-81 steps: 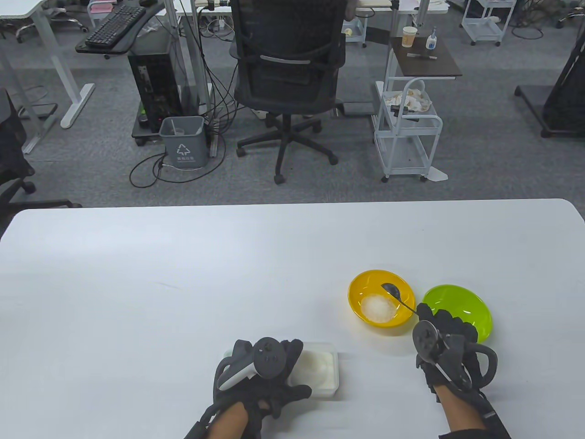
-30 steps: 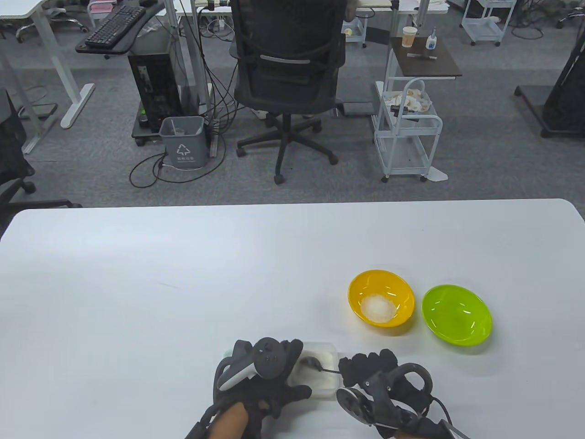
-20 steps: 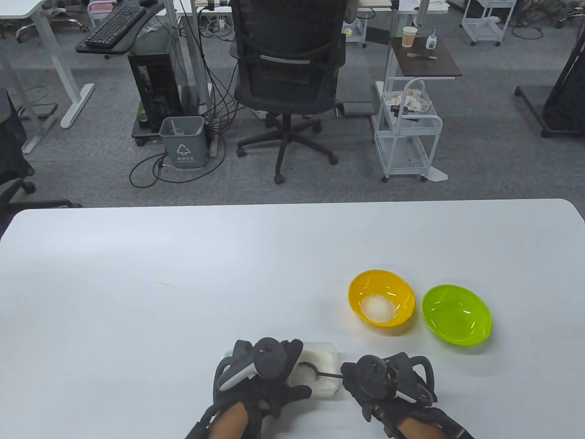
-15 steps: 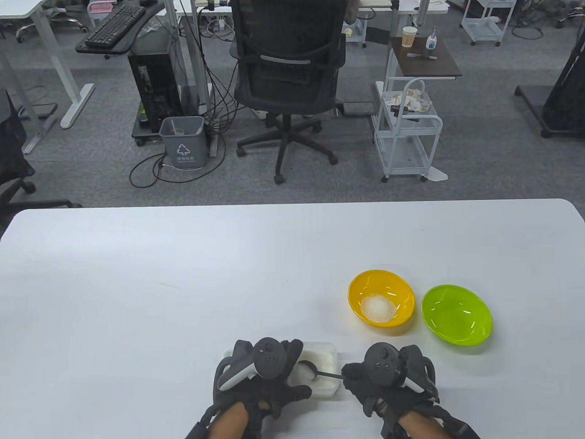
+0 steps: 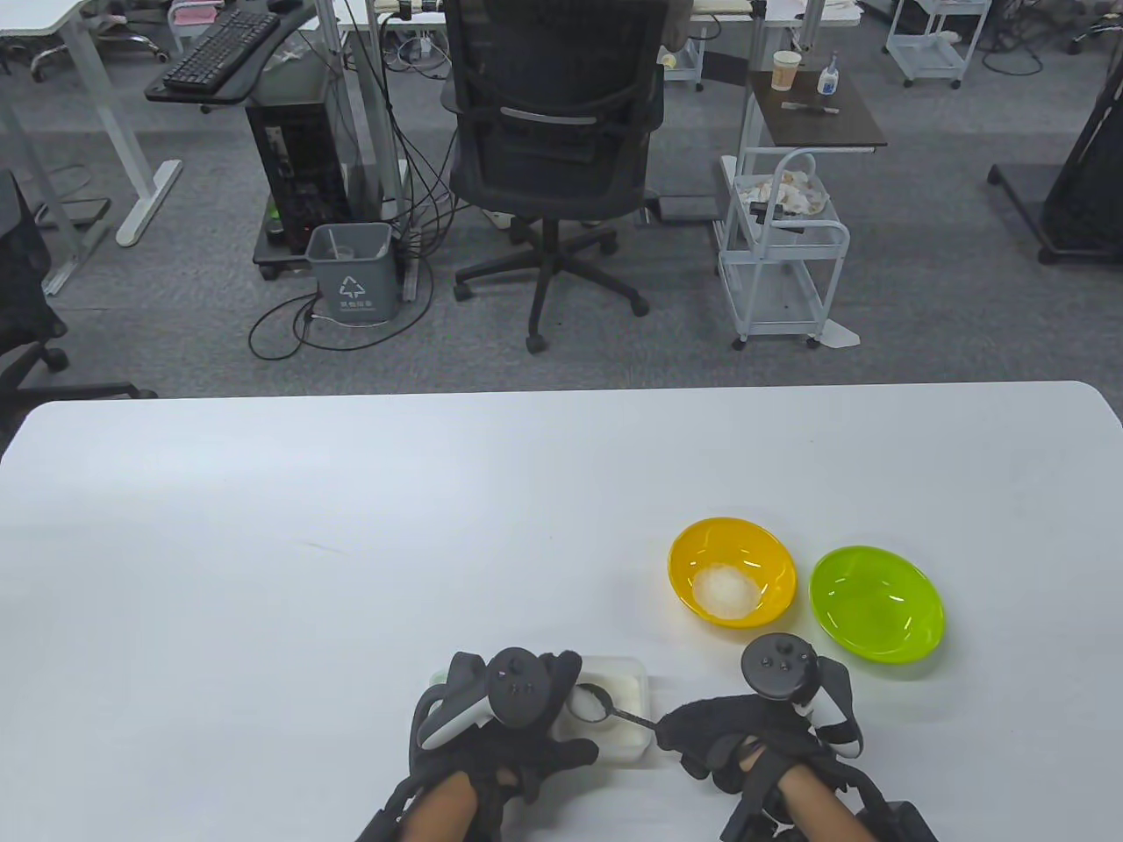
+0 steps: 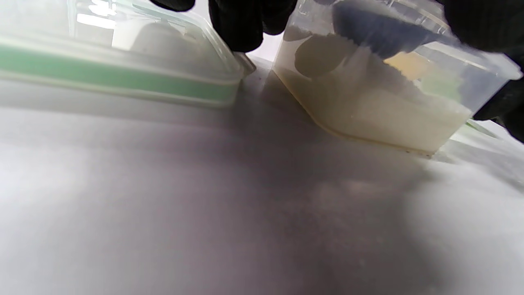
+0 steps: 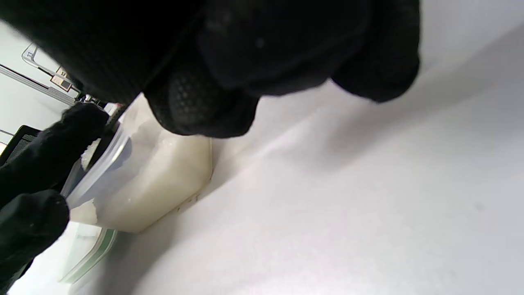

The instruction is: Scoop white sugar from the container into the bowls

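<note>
Table view: a white table [image 5: 351,544] with rounded far corners fills the lower half of the frame; grey carpet [image 5: 921,298] fills the upper half. At lower centre the left hand [image 5: 500,719] grips the near-left side of the container [image 5: 627,702], a clear tub of white sugar [image 5: 618,680]. Just right of it the right hand [image 5: 746,732] pinches the handle of a spoon [image 5: 614,709], whose bowl, heaped with sugar, sits over the tub's middle. At right of centre stands an orange bowl [image 5: 733,537] holding a mound of sugar, and beside it, apart, a green bowl [image 5: 877,605]. Room, upper half: a black chair [image 5: 553,132] at top centre, a grey bin [image 5: 351,272] and a computer tower [image 5: 294,167] to its left, a keyboard [image 5: 219,48] at upper left, a white cart [image 5: 781,254] right of centre, and above it a dark side table [image 5: 816,110] with a paper cup [image 5: 786,70]. Left wrist view: gloved fingers [image 6: 245,24] clasp the tub's walls from the top edge; a green-banded lid [image 6: 114,69] lies at upper left on the table. Right wrist view: curled fingers [image 7: 204,106] fill the top; the tub sits at left.
</note>
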Available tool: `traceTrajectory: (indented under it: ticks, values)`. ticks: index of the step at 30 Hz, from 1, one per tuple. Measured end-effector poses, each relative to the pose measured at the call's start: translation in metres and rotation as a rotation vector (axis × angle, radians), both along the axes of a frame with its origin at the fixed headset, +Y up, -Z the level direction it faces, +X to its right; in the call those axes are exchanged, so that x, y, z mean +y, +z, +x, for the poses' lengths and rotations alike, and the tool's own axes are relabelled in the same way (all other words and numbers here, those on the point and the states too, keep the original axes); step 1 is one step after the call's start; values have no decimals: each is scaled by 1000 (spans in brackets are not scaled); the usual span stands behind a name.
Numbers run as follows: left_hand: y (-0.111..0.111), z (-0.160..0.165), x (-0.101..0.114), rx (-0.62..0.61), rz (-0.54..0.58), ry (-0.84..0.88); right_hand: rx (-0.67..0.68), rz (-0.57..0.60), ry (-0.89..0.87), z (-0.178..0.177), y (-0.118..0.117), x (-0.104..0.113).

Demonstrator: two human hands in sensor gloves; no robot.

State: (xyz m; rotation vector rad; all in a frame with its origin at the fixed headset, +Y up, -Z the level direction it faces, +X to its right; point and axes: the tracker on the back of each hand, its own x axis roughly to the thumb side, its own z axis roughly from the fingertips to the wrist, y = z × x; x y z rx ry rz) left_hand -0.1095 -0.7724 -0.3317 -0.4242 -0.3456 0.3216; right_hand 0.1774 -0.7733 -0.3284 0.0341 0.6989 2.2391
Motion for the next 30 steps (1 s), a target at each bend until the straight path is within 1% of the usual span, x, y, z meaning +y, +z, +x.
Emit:
traceTrajectory:
  ticks: [5, 9, 15, 22, 26, 30]
  values:
    - [0, 0, 0, 0, 0, 0, 23, -34, -38, 6, -3, -3]
    - [0, 0, 0, 0, 0, 0, 9, -38, -71, 13, -5, 0]
    - [0, 0, 0, 0, 0, 1, -49, -22, -109, 32, -9, 8]
    - [0, 0, 0, 1, 0, 1, -197, 12, -129, 72, -16, 17]
    - [0, 0, 0, 1, 0, 1, -349, 43, -112, 105, -19, 23]
    - [0, 0, 0, 1, 1, 0, -469, 56, -105, 134, -18, 24]
